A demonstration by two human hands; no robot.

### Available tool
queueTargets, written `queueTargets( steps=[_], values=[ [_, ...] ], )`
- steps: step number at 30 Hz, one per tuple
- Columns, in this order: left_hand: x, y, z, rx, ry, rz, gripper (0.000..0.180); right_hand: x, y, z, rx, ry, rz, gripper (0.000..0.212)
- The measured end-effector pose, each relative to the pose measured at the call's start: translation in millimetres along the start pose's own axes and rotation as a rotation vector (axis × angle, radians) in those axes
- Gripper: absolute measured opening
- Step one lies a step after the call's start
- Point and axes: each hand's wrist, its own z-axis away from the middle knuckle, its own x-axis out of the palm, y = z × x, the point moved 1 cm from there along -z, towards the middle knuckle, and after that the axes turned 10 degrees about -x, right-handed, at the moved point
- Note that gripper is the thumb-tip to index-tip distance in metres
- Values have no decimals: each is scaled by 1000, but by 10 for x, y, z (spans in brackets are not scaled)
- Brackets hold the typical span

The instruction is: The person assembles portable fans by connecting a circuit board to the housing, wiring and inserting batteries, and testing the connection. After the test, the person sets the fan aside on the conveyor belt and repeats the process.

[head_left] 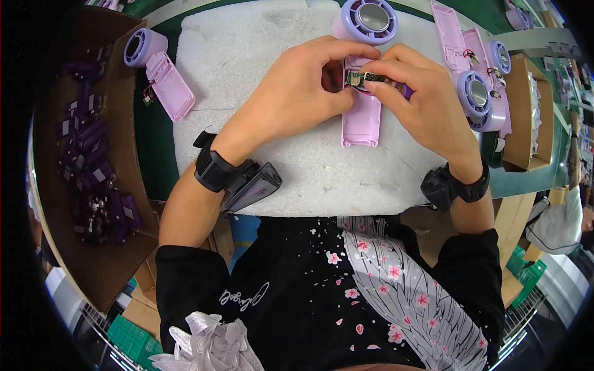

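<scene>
Over a white foam pad [297, 176] on a green worktable [516, 180], two bare hands meet at an open pink fan housing [361, 127], its long handle pointing toward the wearer and its round lilac head [371, 20] at the far edge of the pad. The left hand [300, 86] curves around the handle's upper left side, forefinger across the top and thumb low beside a small green circuit board [355, 79]; how firmly it grips cannot be told. From the right, the right hand [421, 89] is drawn narrow, thumb and forefinger pinching a small dark piece [374, 77] at the board's right end. Whether that piece belongs to the board is unclear.

Fingers cover much of the handle's upper part, and a purple object [406, 91] shows only partly beneath the right hand. Thin wires beside the board are hard to trace.

Near the pad's left edge lies another pink fan half [172, 86]; at right, more pink fan parts [455, 40] overlap, their count hard to make out. A cardboard box [93, 275] of purple cells [86, 145] falls into shadow at left. At far right, another person [557, 226] is cut off by the lens's dark rim.
</scene>
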Motion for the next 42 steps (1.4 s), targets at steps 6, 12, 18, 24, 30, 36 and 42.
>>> queueTargets(
  steps=[6,12,18,24,30,36,42],
  values=[
    [-9,-35,12,-17,-29,15,50,65,-29,-2,-22,54,59,16],
    [-12,-30,-1,-18,3,59,45,108,-42,7,-23,267,131,19],
    [-35,-7,-3,-51,-72,54,51,125,-36,-5,-23,293,124,20],
    [-38,-20,2,-59,-70,61,51,145,-43,-13,-24,303,187,19],
    [-49,-35,-8,-62,-75,39,51,181,-16,-15,-51,311,212,19],
    [-57,-106,-24,-62,-115,119,45,205,21,1,-82,307,235,20],
    [-98,-36,-54,-114,-80,89,35,162,22,-45,-85,313,207,18]
  ],
)
